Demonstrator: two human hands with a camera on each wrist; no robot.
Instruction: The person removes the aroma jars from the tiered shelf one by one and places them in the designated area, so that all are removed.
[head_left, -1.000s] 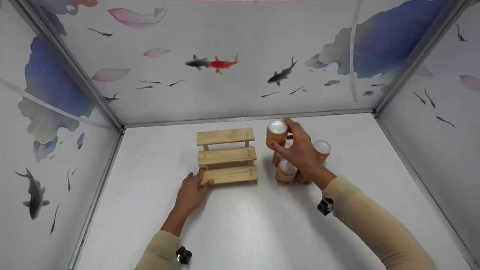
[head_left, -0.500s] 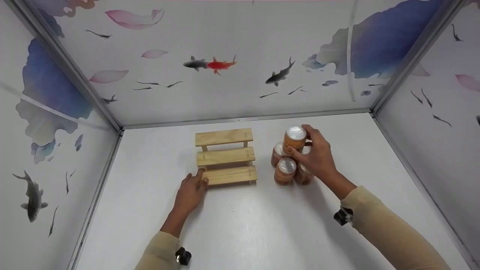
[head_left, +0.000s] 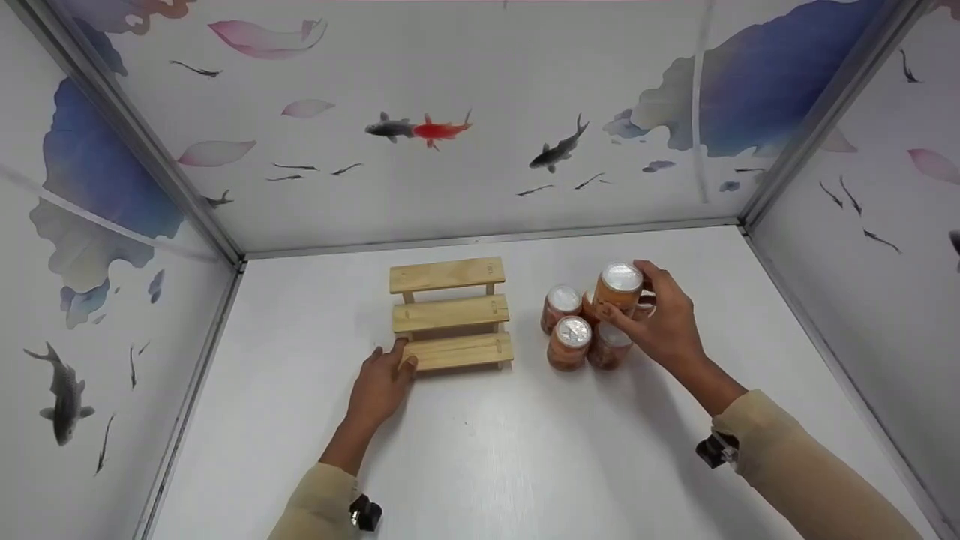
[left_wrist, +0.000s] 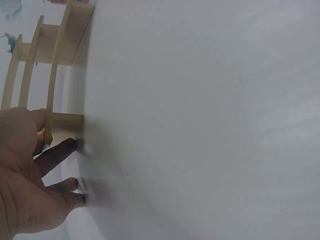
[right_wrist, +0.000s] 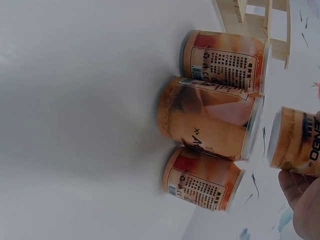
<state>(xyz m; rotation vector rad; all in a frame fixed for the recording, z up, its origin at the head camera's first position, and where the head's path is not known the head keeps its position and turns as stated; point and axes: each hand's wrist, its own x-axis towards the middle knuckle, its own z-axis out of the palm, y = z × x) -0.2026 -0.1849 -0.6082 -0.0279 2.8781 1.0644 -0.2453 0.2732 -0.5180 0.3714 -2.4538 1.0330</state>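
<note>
My left hand (head_left: 381, 384) pinches the left end of the lowest plank of a three-step wooden rack (head_left: 450, 313). In the left wrist view, thumb and forefinger sit around the end of that plank, with the other fingertips close to the tabletop. My right hand (head_left: 660, 319) grips an orange-labelled can (head_left: 619, 289) with a silvery lid, upright above similar cans. Under and beside it stand several cans, among them a front-left can (head_left: 568, 343), a back-left can (head_left: 562, 306) and a front-right can (head_left: 609, 346). The held can (right_wrist: 295, 140) appears raised off the table in the right wrist view.
A white tabletop (head_left: 465, 450) carries everything. Behind it rises a back wall (head_left: 480, 202) printed with fish and petals, with side walls at left and right. The rack stands left of the cans, a narrow gap between them.
My right hand has carried the can rightward and a little nearer, from the cluster's back left to its right side. My left hand stays at the rack.
</note>
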